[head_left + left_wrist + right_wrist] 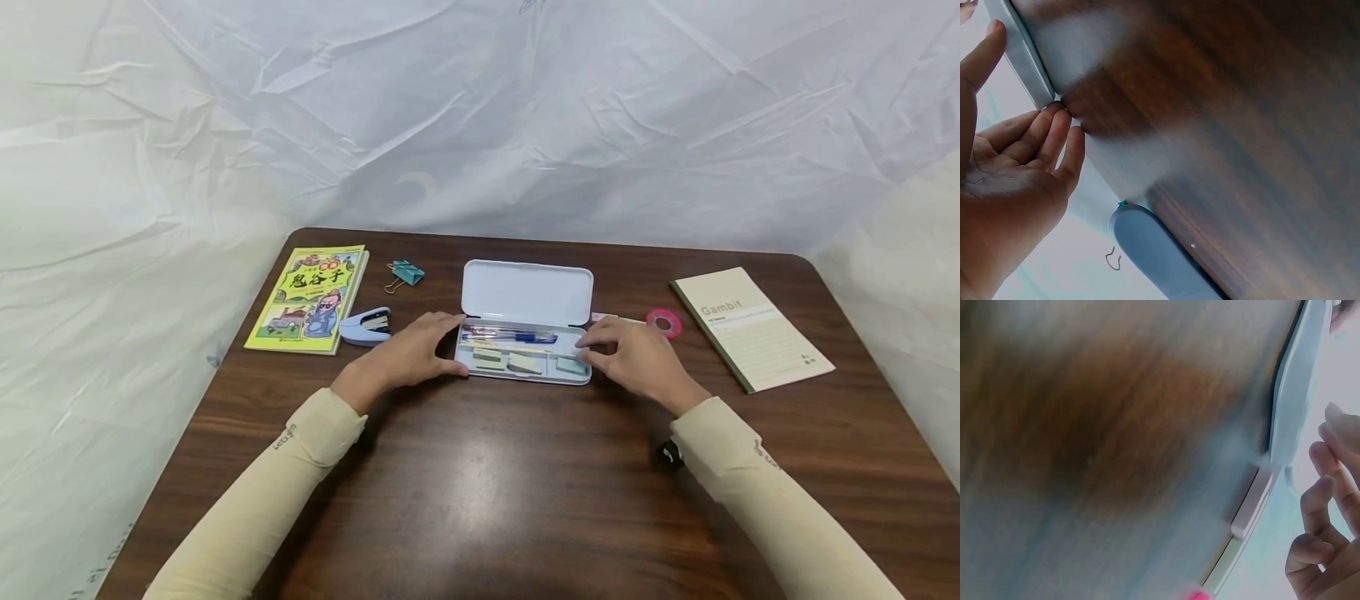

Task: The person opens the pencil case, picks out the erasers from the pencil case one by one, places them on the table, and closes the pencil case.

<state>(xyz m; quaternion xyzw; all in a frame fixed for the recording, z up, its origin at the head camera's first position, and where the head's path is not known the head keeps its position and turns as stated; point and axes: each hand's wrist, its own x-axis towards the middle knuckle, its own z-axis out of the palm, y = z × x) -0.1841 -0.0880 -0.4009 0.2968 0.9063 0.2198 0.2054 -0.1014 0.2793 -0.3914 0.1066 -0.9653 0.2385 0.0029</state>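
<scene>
Spanned wide, my left hand (408, 352) grips the case (517, 378) by its left end, likely to steady it on the table (480, 492), lid (527, 292) open behind; my right hand (637, 354) narrows at the right end, pinching anything or not, I cannot tell.

The pale case (1297, 387) lies on the brown bench (1116, 419), its long side and rounded end showing. To the right of the case's lower end is the right grip (1329, 531), a bare hand with bent fingers, two fingertips close together beside the case; nothing can be made out between them. A skin-toned sliver of the left grip (1344, 315) shows by the case's upper end. Just below the case, in line with it, comes a pinkish strip (1252, 503), then a pale greenish one, then a bright pink thing (1199, 595), farthest from the case and cut off. Left of the case, the bench is blurred.
</scene>
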